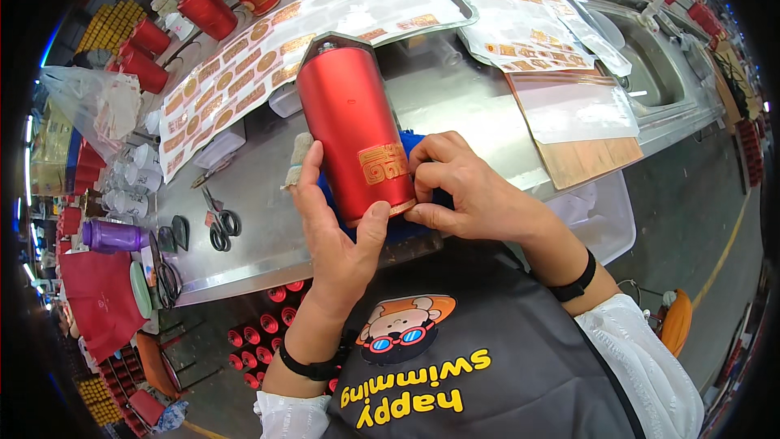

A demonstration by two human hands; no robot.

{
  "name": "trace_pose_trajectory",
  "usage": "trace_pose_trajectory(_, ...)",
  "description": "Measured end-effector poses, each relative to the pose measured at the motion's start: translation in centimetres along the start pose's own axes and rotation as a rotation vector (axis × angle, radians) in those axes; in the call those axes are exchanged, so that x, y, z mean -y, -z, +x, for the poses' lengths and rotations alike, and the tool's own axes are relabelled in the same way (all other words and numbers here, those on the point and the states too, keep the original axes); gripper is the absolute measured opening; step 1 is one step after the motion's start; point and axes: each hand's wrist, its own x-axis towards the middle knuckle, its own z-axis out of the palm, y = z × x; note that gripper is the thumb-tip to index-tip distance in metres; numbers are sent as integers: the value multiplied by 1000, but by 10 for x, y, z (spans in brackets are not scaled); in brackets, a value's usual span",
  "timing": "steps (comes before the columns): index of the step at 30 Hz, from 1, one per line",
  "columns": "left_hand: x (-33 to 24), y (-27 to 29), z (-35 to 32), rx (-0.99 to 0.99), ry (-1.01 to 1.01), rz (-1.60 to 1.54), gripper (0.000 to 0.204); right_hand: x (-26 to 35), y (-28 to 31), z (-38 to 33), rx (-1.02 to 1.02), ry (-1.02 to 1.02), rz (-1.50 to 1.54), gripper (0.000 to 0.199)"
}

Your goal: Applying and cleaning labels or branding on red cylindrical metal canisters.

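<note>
A square gold label (383, 163) sits low on the side of the red tumbler (354, 128), just above its base. The right hand (467, 187) has its fingertips at the label's right edge; the left hand (337, 236) cups the tumbler's base below it. Further back on the steel bench, a long clear sheet of gold labels (268, 49) runs up to the left. More label sheets (520, 20) lie in a loose pile at the right. A clear plastic bag (89, 102) slumps at the left end.
</note>
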Motion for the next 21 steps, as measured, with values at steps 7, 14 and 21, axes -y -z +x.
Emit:
trace_pose_trajectory(7, -2, 0, 1, 6, 16, -50, 77, 1, -1, 2, 1, 5, 0, 25)
trace_pose_trajectory(14, -5, -2, 0, -13, 53, -74, 78, -1, -3, -1, -8, -6, 6, 26)
trace_pose_trajectory(21, -6, -4, 0, -11, 42, -73, 77, 9, 10, -3, -112, 7, 58, 17)
